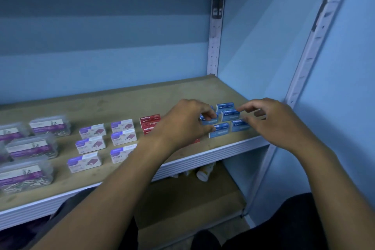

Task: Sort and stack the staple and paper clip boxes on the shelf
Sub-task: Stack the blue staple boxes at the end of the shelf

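Several small blue staple boxes point(230, 114) stand grouped at the right end of the wooden shelf point(125, 99). My left hand point(182, 122) pinches one blue box point(210, 121) at the group's left side and covers part of the red staple boxes point(150, 123). My right hand point(272, 122) hovers just right of the blue boxes with loosely curled fingers, the index finger pointing at them, holding nothing. White-and-purple staple boxes point(122, 137) lie in two columns mid-shelf. Clear paper clip boxes point(32, 147) with purple labels sit at the left.
A perforated white upright point(216, 26) stands at the shelf's back right corner, another point(316, 36) at the front right against the blue wall. A lower shelf point(182, 199) holds a white bottle point(204, 172) lying down. My dark-clothed knees are below.
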`<state>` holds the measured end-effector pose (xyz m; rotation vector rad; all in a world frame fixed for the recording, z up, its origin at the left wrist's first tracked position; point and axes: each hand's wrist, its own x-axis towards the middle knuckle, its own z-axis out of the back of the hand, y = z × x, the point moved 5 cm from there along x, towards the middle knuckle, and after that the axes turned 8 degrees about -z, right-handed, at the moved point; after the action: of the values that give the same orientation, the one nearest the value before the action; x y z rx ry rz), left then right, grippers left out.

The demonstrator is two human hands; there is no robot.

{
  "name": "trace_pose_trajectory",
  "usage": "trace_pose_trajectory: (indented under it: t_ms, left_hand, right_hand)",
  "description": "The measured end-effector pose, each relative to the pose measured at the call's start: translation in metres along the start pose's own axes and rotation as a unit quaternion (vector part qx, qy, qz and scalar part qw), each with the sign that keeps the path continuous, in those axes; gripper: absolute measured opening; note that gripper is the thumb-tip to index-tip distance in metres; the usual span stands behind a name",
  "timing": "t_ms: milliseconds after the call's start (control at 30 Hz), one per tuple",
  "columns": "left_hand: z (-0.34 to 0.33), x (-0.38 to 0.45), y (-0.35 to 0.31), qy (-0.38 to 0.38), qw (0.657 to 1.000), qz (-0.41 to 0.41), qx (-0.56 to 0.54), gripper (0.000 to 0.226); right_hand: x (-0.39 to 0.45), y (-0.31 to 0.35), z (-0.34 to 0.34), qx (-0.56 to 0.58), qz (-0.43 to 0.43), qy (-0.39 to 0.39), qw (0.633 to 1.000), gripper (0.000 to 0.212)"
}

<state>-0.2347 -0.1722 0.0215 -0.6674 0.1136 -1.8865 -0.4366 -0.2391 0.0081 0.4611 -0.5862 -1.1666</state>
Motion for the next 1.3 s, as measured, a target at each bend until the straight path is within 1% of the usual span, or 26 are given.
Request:
trace_pose_trajectory:
  t_ms: [133, 300, 600, 767, 1033, 1133, 1200, 1300]
  left_hand:
    - [-0.01, 0.009, -0.005, 0.007, 1.0, -0.019, 0.019, 0.031]
    - [-0.017, 0.014, -0.01, 0.015, 0.999, -0.034, 0.039, 0.032]
    - [-0.025, 0.021, -0.006, 0.019, 0.999, -0.011, 0.043, 0.024]
    - [-0.027, 0.024, -0.006, 0.006, 1.0, -0.001, 0.028, 0.025]
    - [-0.028, 0.026, -0.007, 0.014, 0.999, 0.003, 0.037, 0.026]
    - [-0.029, 0.024, -0.007, 0.009, 0.999, 0.001, 0.035, 0.025]
    - [-0.029, 0.023, -0.007, -0.002, 1.0, 0.002, 0.03, 0.026]
    - [-0.023, 0.023, -0.005, -0.04, 0.999, 0.012, 0.033, 0.029]
  right_hand:
    - [-0.001, -0.007, -0.007, -0.01, 0.002, 0.028, 1.0, 0.027]
    - [0.004, -0.01, -0.012, -0.018, 0.006, 0.036, 0.999, 0.027]
    - [0.011, -0.012, -0.017, -0.034, 0.008, 0.027, 0.999, 0.026]
    - [0.013, -0.011, -0.018, -0.043, 0.008, 0.027, 0.999, 0.025]
    - [0.014, -0.01, -0.018, -0.05, 0.012, 0.03, 0.998, 0.024]
    - [0.013, -0.01, -0.018, -0.054, 0.01, 0.04, 0.998, 0.026]
    - [0.012, -0.011, -0.018, -0.032, 0.007, 0.04, 0.999, 0.028]
    - [0.012, -0.009, -0.013, 0.012, 0.013, 0.007, 1.0, 0.032]
